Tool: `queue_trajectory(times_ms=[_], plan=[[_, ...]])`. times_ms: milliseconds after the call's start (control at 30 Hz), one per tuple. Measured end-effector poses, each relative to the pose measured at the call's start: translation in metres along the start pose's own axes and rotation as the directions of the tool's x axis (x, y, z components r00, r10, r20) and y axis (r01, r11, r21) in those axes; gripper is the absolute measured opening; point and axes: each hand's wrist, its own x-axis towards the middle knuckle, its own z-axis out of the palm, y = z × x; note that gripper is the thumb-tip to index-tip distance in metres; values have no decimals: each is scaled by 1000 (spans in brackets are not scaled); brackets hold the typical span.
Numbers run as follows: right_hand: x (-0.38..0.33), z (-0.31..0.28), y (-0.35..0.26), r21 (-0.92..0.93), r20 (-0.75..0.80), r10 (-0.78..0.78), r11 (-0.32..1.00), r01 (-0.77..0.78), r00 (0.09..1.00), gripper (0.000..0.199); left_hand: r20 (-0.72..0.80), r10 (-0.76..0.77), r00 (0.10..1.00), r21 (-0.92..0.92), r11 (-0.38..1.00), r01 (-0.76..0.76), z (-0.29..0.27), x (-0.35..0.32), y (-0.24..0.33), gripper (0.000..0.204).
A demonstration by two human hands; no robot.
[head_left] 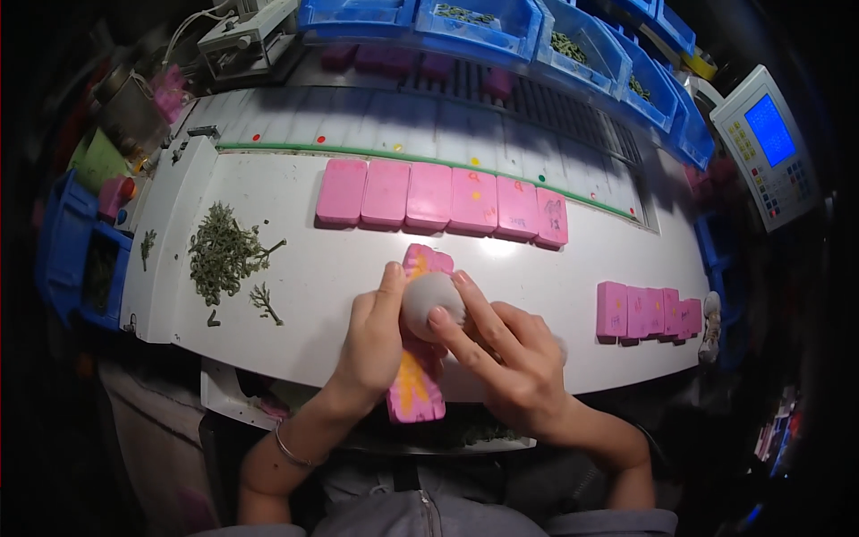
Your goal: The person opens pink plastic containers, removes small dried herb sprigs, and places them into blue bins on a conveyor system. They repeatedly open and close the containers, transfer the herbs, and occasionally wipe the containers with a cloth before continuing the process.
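The left hand (371,345) appears to be gripping a wavy-edged pink mould slab (417,398) from the left, its thumb reaching up beside a grey rounded lump (428,302); its other fingers are mostly hiding. The right hand (519,362) is closing on the lump, index and middle fingertips pressing its right side with a narrow gap between them. The lump is sitting between the hands over the slab, which is showing above and below the fingers.

The slab is looking rubbery, light and bendable, probably grippy and best taken by its long edges; yellow streaks are marking it. The lump is seeming soft, matte and smooth, ridged near the right fingertips, suiting a light pinch around its sides. Beyond the fingers, smooth pink blocks (386,192) are standing in a row; left of them, knobbly green pieces (224,251) are lying heaped, looking brittle.
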Motion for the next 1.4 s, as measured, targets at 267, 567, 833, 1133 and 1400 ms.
queue_trajectory(times_ms=[267, 567, 833, 1133, 1400], plan=[[-4, 5, 1, -54, -24, -47, 997, 45, 999, 55, 34, -90, 995, -142, 985, 94, 1, -1, -1, 61], [3, -24, 7, 368, 119, 281, 878, -305, 952, 74, 100, 30, 995, -77, 997, -22, -5, -7, -6, 53], [2, -32, 17, 673, 549, 448, 264, -691, 705, 68, 288, 129, 949, -291, 956, -42, -5, -7, -6, 44], [7, -36, -9, 507, 49, 378, 788, -349, 924, 67, 6, 233, 973, 107, 967, -232, -7, -9, -8, 39], [7, -9, -8, 195, -28, 102, 976, -95, 994, 52, -43, 243, 969, 175, 957, -232, -3, -5, -2, 43]])
